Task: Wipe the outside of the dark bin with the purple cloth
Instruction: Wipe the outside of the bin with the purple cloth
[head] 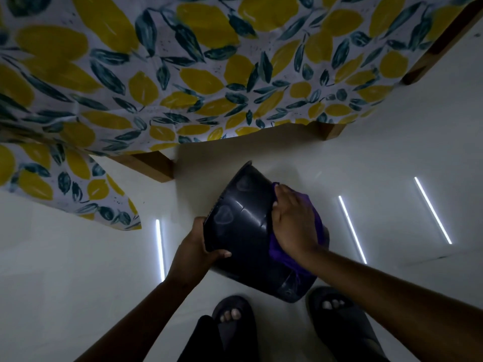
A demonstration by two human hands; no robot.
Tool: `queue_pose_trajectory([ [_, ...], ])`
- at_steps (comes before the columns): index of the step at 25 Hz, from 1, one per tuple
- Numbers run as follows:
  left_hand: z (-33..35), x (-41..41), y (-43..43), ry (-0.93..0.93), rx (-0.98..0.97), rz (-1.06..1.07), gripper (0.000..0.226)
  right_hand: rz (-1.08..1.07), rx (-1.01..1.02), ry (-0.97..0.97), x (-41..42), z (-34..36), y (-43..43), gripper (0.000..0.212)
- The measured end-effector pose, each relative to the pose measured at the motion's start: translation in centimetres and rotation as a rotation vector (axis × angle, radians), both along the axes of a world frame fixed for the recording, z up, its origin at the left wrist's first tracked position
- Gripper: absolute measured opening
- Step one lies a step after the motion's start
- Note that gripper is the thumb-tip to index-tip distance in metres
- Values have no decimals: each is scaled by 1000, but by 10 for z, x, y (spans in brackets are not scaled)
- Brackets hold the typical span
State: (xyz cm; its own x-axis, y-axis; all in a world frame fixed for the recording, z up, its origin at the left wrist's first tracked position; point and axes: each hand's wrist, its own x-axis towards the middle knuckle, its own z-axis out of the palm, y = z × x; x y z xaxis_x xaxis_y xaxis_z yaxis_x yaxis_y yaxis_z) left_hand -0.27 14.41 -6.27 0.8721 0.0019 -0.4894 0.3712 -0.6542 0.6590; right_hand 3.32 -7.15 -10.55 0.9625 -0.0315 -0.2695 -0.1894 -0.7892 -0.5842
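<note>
Above the pale glossy floor (65, 257), in the head view, a dark bin (243, 239) is being held tilted in the air, its open rim pointing away toward the table and its base nearest the person's feet. Left hand (194, 248) is gripping the bin's rim on the left side, thumb lying across the outer wall and the fingers curled out of sight inside. Right hand (292, 223) is lying flat with fingers spread, pressing the purple cloth (281, 250) against the bin's right outer wall; the cloth is showing as a fold beneath the palm and along the wrist. Two feet in dark slide sandals (235, 325) are standing just below the bin. Beyond it, a lemon-print tablecloth (183, 74) is hanging over a wooden table (154, 165).
</note>
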Motion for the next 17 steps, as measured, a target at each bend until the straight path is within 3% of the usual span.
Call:
queue_pose_trajectory([
  [3,-3,-12,6,7,2,34,71,204,-97,-103,-20,11,25,55],
  [6,4,-13,4,22,18,21,72,278,-177,-155,-5,10,32,55],
  [10,10,25,-11,79,-57,-32,71,242,-137,-117,10,5,18,53],
  [13,10,47,-31,-15,43,34,64,269,-128,-154,14,5,19,54],
  [15,11,51,-38,-54,72,89,60,250,-49,-169,29,3,13,51],
  [17,12,51,-39,-42,73,115,54,137,66,-67,47,-4,1,48],
])
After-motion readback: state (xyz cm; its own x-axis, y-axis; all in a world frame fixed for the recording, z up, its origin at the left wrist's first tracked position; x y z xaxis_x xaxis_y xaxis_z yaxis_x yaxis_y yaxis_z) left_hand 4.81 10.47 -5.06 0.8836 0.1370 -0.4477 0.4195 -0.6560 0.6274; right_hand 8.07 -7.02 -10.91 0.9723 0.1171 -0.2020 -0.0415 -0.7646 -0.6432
